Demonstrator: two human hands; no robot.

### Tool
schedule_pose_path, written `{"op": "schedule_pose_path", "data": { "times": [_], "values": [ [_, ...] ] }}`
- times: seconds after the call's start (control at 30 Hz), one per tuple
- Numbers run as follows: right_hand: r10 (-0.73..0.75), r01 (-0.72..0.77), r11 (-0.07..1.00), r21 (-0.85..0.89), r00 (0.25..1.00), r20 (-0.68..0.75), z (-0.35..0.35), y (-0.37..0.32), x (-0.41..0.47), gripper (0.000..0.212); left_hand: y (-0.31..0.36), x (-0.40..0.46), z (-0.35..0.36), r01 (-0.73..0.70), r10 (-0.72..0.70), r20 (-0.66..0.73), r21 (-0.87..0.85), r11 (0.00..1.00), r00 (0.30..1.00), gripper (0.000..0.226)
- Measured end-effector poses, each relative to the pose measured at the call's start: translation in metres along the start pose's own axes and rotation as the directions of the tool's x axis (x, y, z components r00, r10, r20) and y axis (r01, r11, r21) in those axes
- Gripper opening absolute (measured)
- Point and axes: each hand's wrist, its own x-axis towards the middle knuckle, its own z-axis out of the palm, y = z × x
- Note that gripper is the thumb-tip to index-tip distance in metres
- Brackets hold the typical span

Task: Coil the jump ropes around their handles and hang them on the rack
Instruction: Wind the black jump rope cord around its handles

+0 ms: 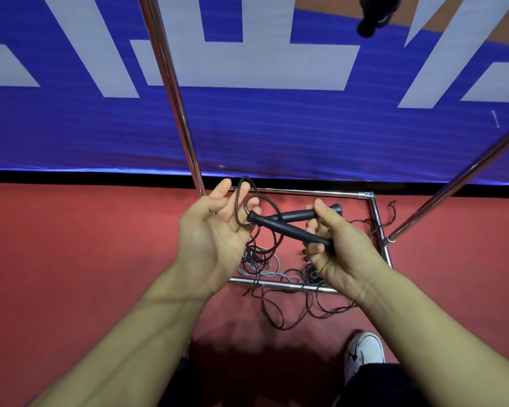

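Right hand: right hand palm up, fingers and thumb curled round two black handles; handles crossed in an X, one tip jutting past the thumb
Left hand: left hand palm up, fingers loosely spread and half bent; a loop of dark rope lies over the fingertips; whether the fingers actually pinch it I cannot tell
Rope in hand: runs from the handle ends beside the left fingers, loops once, then hangs down toward the floor
Floor pile: tangled ropes, dark ones and a grey one, lying on the red floor across the low bar of the rack
Rack: chrome rack; slanted uprights left and right; rectangular base frame just beyond the hands
Backdrop: blue banner with white shapes behind the rack
Lower edge: white shoe on the floor, right of centre
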Motion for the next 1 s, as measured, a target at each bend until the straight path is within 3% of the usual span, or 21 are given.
{"op": "schedule_pose_path", "data": {
  "times": [0.07,0.13,0.2,0.27,0.3,0.33,0.4,0.47,0.53,0.57,0.63,0.67,0.77,0.83,0.9,1.0],
  "values": [
    [0.002,-0.002,1.0,-0.017,1.0,-0.008,0.0,0.001,0.0,0.012,-0.008,0.002,0.001,-0.02,0.05,-0.09,0.309,0.951,0.995,0.027],
    [-0.029,0.027,0.998,-0.06,0.999,-0.034,-0.002,0.001,0.001,0.013,-0.015,0.005,-0.005,-0.003,0.136,-0.141,0.686,0.728,0.981,0.014],
    [-0.077,0.071,0.992,-0.104,0.995,-0.06,-0.003,-0.001,0.002,0.016,-0.02,0.005,-0.011,-0.043,0.196,-0.079,0.834,0.55,0.977,0.022],
    [-0.12,0.11,0.981,-0.162,0.991,-0.058,-0.003,-0.001,0.003,0.017,-0.02,0.002,-0.016,-0.201,0.304,0.056,0.861,0.468,0.951,0.021],
    [-0.135,0.124,0.974,-0.189,0.99,-0.047,-0.003,-0.001,0.003,0.017,-0.02,0.002,-0.017,-0.325,0.366,0.182,0.866,0.381,0.913,0.024],
    [-0.142,0.13,0.969,-0.212,0.989,-0.041,-0.003,0.0,0.003,0.017,-0.02,0.0,-0.019,-0.44,0.373,0.336,0.864,0.243,0.865,0.034],
    [-0.136,0.124,0.969,-0.215,0.99,-0.042,-0.003,0.001,0.003,0.016,-0.025,-0.005,-0.022,-0.581,0.238,0.586,0.808,-0.096,0.775,0.053],
    [-0.1,0.089,0.978,-0.189,0.994,-0.049,-0.003,0.002,0.001,0.016,-0.038,-0.007,-0.028,-0.59,0.105,0.665,0.716,-0.372,0.74,0.055],
    [-0.04,0.03,0.986,-0.166,0.998,-0.058,-0.004,0.003,0.001,0.015,-0.045,-0.003,-0.034,-0.522,0.099,0.643,0.692,-0.499,0.759,0.037],
    [-0.015,0.006,0.987,-0.158,0.998,-0.056,-0.004,0.003,0.0,0.014,-0.045,0.001,-0.035,-0.495,0.132,0.633,0.702,-0.512,0.762,0.026],
    [-0.033,0.024,0.974,-0.227,0.999,-0.034,-0.007,0.001,0.003,0.014,-0.041,0.004,-0.035,-0.499,0.172,0.624,0.736,-0.458,0.762,0.018],
    [-0.084,0.075,0.958,-0.276,0.996,-0.02,-0.009,-0.002,0.005,0.014,-0.039,0.004,-0.031,-0.502,0.196,0.599,0.776,-0.382,0.777,0.014],
    [-0.288,0.27,0.878,-0.394,0.958,0.014,-0.015,-0.011,0.007,0.021,-0.032,0.0,-0.023,-0.465,0.307,0.447,0.885,-0.015,0.84,0.013],
    [-0.432,0.415,0.72,-0.556,0.895,0.109,-0.017,-0.014,0.005,0.026,-0.03,0.001,-0.016,-0.406,0.323,0.316,0.874,0.268,0.892,0.02],
    [-0.522,0.562,0.576,-0.593,0.812,0.263,-0.015,-0.011,0.001,0.012,-0.033,0.004,-0.011,-0.339,0.24,0.245,0.765,0.547,0.939,0.021],
    [-0.57,0.688,0.499,-0.528,0.719,0.398,-0.006,-0.001,-0.004,0.03,-0.045,-0.003,-0.002,-0.218,0.047,0.271,0.651,0.727,0.962,0.029]
  ]
}}
